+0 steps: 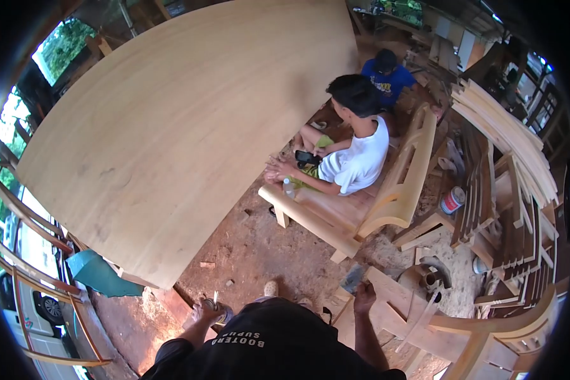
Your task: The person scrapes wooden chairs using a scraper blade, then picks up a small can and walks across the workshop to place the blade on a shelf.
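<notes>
At the lower left, my left hand (pixel 204 312) is wrapped round a small can (pixel 223 314), with a thin light stick rising from it. My right hand (pixel 364 296) is closed on a flat greyish piece (pixel 352 278), too small to identify, near a pale wooden board (pixel 383 285). A large plywood sheet (pixel 190 120) lies in front of me, its near corner beyond my left hand. Both hands are apart from the sheet.
A person in a white shirt (pixel 361 158) sits on a wooden bench (pixel 392 202); another in blue (pixel 389 82) is behind. A paint can (pixel 453 200), stacked planks (pixel 506 133) and chair frames (pixel 487 329) stand right. A green cloth (pixel 101 273) hangs at left.
</notes>
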A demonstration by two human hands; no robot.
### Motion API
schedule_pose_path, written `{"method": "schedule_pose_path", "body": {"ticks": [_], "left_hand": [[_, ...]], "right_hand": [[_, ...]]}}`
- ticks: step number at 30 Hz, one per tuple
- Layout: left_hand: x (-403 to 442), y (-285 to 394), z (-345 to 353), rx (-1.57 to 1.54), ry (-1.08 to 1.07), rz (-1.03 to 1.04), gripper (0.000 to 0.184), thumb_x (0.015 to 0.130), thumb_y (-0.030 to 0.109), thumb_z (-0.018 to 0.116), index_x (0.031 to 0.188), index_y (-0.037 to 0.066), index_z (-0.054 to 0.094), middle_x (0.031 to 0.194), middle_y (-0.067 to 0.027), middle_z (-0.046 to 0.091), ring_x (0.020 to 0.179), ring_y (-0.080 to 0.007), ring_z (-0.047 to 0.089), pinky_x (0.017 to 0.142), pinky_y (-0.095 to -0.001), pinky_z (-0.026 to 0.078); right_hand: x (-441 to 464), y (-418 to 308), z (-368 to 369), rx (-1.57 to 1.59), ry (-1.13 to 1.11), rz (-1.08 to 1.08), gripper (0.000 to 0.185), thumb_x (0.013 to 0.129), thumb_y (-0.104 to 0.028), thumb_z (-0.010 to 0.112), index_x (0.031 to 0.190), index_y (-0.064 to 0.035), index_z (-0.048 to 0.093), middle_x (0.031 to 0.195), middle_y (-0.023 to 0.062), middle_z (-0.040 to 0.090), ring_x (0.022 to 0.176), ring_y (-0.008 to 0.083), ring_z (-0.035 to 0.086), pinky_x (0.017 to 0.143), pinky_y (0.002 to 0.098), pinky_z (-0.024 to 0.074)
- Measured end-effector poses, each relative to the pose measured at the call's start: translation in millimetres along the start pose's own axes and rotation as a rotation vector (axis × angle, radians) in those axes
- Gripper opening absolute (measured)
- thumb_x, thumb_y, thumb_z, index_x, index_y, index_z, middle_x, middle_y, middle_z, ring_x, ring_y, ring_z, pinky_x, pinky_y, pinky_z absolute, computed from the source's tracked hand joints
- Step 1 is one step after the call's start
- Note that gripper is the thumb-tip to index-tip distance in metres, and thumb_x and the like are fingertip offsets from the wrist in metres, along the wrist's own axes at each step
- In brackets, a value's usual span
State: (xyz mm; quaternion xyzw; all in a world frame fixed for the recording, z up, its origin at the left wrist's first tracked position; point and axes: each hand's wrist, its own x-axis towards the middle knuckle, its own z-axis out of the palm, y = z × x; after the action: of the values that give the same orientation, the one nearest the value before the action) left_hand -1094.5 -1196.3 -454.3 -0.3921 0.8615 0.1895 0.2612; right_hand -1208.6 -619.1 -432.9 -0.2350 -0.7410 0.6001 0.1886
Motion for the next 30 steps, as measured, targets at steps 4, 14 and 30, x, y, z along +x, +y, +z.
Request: {"method": "schedule_pose_path", "body": {"ticks": [4, 14, 30], "left_hand": [[24, -6, 14, -0.04, 0.039, 0.035, 0.132, 0.055, 0.06, 0.087, 0.157, 0.013, 0.018, 0.147, -0.0286, 0.036, 0.138, -0.0453, 0.04, 0.112, -0.0506, 0.04], [-20, 46, -23, 0.109, 0.062, -0.021, 0.137, 0.053, 0.06, 0.089, 0.159, 0.014, 0.016, 0.154, -0.028, 0.031, 0.142, -0.045, 0.036, 0.114, -0.0516, 0.037], [-26, 28, -21, 0.089, 0.13, 0.032, 0.127, 0.054, 0.055, 0.089, 0.154, 0.011, 0.024, 0.146, -0.0283, 0.038, 0.135, -0.0447, 0.044, 0.11, -0.0491, 0.042]], "right_hand": [[-4, -8, 0, -0.092, 0.008, -0.008, 0.023, 0.091, -0.02, 0.066, 0.085, 0.002, 0.06, 0.071, 0.0071, 0.06, 0.066, 0.0153, 0.052, 0.062, 0.035, 0.0466], [-4, -13, -5, -0.145, 0.056, -0.049, 0.027, 0.089, -0.02, 0.064, 0.078, 0.003, 0.057, 0.062, 0.0098, 0.054, 0.056, 0.0175, 0.048, 0.054, 0.0363, 0.0438], [-5, -22, 2, -0.089, -0.019, 0.033, 0.023, 0.089, -0.018, 0.066, 0.081, 0.002, 0.059, 0.068, 0.0101, 0.06, 0.061, 0.018, 0.052, 0.06, 0.0368, 0.0453]]}}
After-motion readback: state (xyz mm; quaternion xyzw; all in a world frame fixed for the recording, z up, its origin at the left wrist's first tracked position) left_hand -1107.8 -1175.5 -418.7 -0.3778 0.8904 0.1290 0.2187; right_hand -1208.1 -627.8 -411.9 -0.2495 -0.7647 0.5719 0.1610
